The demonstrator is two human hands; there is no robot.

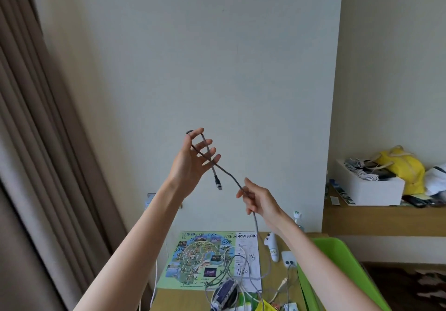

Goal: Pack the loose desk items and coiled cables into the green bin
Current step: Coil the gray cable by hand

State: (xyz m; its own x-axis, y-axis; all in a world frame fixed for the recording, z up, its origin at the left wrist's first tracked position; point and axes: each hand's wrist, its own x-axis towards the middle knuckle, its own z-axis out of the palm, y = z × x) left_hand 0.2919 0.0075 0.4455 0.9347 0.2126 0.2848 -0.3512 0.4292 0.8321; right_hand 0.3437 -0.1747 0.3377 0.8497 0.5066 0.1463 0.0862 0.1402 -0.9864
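A pale, bare wall (217, 57) fills most of the view, with a brown curtain (29, 141) hanging in folds down the left side. At the bottom lies a wooden desk (166, 301), and to the right a higher wooden shelf (376, 221) stands against the wall. The green bin (345, 248) sits at the desk's right end, partly hidden behind the right forearm.

An illustrated map sheet (200, 260), marked with handwritten numbers, lies flat on the desk near the wall. On the shelf stand a white box (371, 190) holding pale coiled cords and, just beside it, a yellow bag (405, 165).

Both arms are raised in front of the wall. The left hand (190, 158) is held highest, palm towards the camera, its lower fingers spread and straight, while thumb and forefinger meet on a loop of the grey cable (229, 173). From that loop the cable's plug end (218, 182) dangles free below the palm. The right hand (258, 199), lower and to the right, has its fingers curled round the same cable. From there the cable drops to the desk and joins a tangle of cables (231, 279) lying over the map's near edge.

A white handheld device (272, 245) lies between the map and the bin, with a small white socket (288, 258) just beside it.
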